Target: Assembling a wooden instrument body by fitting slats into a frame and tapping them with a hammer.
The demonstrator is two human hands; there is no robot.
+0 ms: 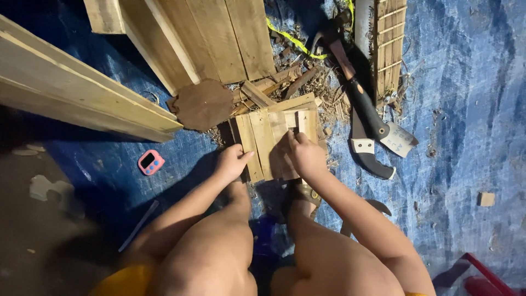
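Note:
A small panel of joined wooden slats (268, 137) lies on the blue tarp in front of my knees. My left hand (233, 161) grips its near left edge, thumb on top. Resting on the slats, my right hand (306, 156) has its fingers curled, with a fingertip touching a small wooden block (303, 119) near the panel's far right corner. Whether the right hand holds anything is hidden by the fingers.
A hammer (350, 77) and a black-handled handsaw (368, 148) lie right of the panel. Long planks (71, 87) and a board stack (213, 38) sit at left and behind. A pink digital timer (150, 162) is at left. Wood scraps and shavings (285, 82) litter the tarp (466, 109).

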